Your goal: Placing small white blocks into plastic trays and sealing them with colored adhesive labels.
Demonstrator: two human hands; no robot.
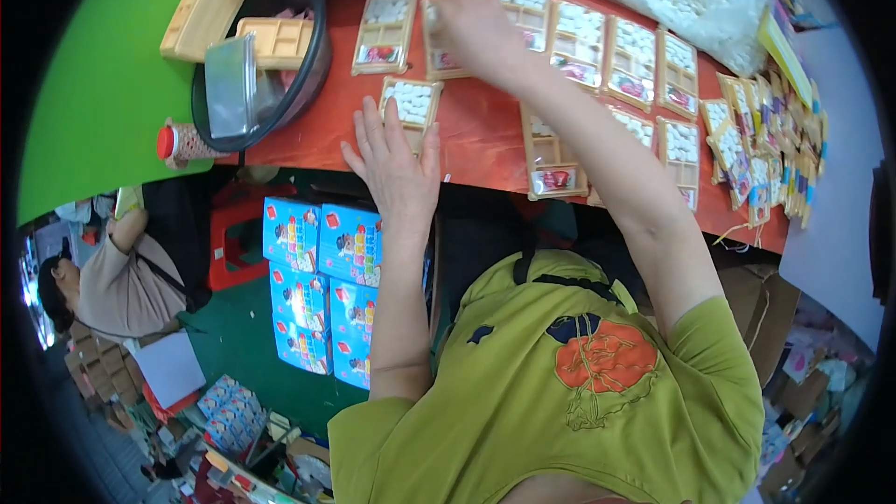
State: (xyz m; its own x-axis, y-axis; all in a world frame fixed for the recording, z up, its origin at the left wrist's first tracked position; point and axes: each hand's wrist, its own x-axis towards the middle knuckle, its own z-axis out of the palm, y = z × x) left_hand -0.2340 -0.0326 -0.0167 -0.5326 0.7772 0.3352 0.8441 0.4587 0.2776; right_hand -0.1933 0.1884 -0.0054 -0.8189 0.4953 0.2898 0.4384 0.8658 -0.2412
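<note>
while left hand (406,171) spreads fingers over near tray (413,99), long axis outward, right hand (478,33) overlaps farther tray (441,49); grip hidden.

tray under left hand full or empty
Not empty: the tray holds white pieces. Cannot tell if full: the left hand partly covers it.

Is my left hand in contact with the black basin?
Apart. In the head view, a strip of bare red table shows plainly between the left hand, with its fingers spread, and the black basin.
</note>
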